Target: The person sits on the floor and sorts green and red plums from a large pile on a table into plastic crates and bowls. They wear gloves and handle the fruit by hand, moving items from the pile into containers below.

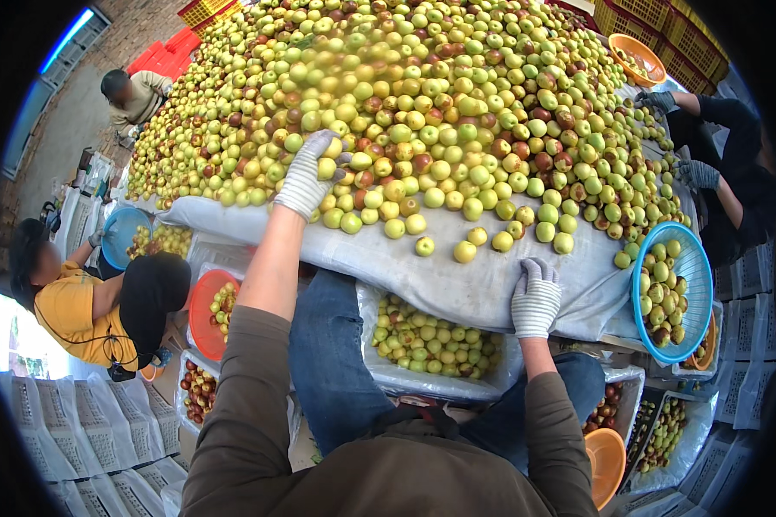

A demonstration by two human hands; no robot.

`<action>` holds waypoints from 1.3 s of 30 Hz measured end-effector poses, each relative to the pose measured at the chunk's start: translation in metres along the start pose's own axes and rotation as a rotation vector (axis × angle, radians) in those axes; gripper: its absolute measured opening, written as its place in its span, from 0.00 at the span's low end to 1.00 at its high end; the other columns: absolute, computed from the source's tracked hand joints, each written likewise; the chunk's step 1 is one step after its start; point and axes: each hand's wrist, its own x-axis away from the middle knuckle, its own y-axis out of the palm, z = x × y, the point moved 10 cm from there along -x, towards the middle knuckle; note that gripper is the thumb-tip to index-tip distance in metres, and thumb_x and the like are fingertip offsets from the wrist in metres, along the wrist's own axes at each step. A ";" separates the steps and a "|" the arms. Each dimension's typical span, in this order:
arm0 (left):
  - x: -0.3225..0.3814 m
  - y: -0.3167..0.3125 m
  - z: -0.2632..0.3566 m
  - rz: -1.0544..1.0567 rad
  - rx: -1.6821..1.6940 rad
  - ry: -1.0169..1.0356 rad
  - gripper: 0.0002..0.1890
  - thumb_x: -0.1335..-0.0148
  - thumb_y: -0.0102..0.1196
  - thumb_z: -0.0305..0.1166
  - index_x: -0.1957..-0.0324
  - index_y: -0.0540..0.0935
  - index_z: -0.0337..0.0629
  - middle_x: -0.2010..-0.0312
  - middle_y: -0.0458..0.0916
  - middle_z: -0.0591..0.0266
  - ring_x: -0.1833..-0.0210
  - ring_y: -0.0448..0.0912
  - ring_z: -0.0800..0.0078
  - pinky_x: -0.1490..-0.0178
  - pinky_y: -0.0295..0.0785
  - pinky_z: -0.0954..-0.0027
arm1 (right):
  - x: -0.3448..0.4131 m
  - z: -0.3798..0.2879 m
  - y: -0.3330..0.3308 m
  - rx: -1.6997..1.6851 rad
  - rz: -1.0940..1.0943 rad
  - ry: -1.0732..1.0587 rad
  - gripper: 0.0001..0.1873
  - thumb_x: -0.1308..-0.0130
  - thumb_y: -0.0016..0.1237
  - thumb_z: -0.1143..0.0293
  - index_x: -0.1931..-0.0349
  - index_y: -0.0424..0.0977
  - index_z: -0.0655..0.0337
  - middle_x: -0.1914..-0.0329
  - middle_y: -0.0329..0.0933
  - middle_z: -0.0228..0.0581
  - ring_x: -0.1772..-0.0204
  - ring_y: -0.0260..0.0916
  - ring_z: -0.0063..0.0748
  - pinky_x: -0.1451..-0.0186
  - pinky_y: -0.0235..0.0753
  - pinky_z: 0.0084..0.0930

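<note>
A large heap of green and reddish-brown jujubes [388,116] lies on a table covered with grey cloth [375,252]. My left hand [313,174], in a striped white and grey glove, reaches into the heap's near edge; its fingers are curled around a few pale green jujubes [328,158]. My right hand [535,297], gloved alike, rests on the cloth near the table's front edge, fingers together and pointing away from me. Its palm side is hidden, so whether it holds anything does not show. Several loose jujubes [464,251] lie between my hands. Below the edge, a plastic-lined crate [440,385] holds more jujubes.
A blue basket [703,291] of jujubes stands at the table's right corner, a red basket [200,316] at left. An orange basket [606,465] is beside my right knee. A person in yellow [84,300] sits left; another person's gloved hands [698,174] work at right.
</note>
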 end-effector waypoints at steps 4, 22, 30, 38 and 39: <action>-0.014 0.084 0.007 -0.170 -1.221 0.464 0.11 0.37 0.55 0.35 0.54 0.82 0.46 0.55 0.78 0.56 0.55 0.80 0.61 0.59 0.79 0.61 | 0.000 0.000 -0.001 -0.019 0.004 -0.001 0.10 0.41 0.47 0.76 0.58 0.75 0.57 0.52 0.76 0.41 0.48 0.71 0.47 0.45 0.71 0.43; 0.073 -0.170 0.004 0.326 -0.058 0.172 0.17 0.41 0.60 0.50 0.57 0.77 0.52 0.65 0.78 0.68 0.67 0.79 0.75 0.74 0.71 0.75 | 0.001 0.001 0.000 -0.017 0.013 -0.008 0.10 0.41 0.48 0.74 0.58 0.75 0.56 0.52 0.76 0.40 0.47 0.71 0.47 0.45 0.70 0.44; 0.229 -0.467 -0.024 1.051 -1.177 -0.279 0.27 0.39 0.57 0.46 0.43 0.75 0.40 0.53 0.82 0.53 0.58 0.81 0.51 0.52 0.77 0.59 | 0.001 0.003 0.005 0.028 -0.023 0.023 0.11 0.40 0.48 0.74 0.57 0.76 0.54 0.51 0.76 0.39 0.48 0.72 0.47 0.46 0.70 0.45; 0.068 -0.114 0.023 0.163 -1.323 0.703 0.17 0.39 0.52 0.30 0.49 0.80 0.36 0.52 0.81 0.44 0.47 0.79 0.51 0.40 0.72 0.61 | 0.002 0.000 0.005 0.030 -0.008 0.000 0.11 0.40 0.48 0.74 0.57 0.76 0.55 0.51 0.77 0.40 0.48 0.72 0.47 0.46 0.71 0.44; 0.054 -0.070 0.013 0.104 -1.385 0.714 0.17 0.39 0.52 0.31 0.49 0.80 0.37 0.50 0.80 0.45 0.45 0.77 0.51 0.38 0.69 0.58 | 0.002 0.000 0.005 0.027 -0.006 -0.005 0.11 0.40 0.48 0.74 0.57 0.76 0.56 0.51 0.77 0.40 0.48 0.72 0.47 0.46 0.71 0.43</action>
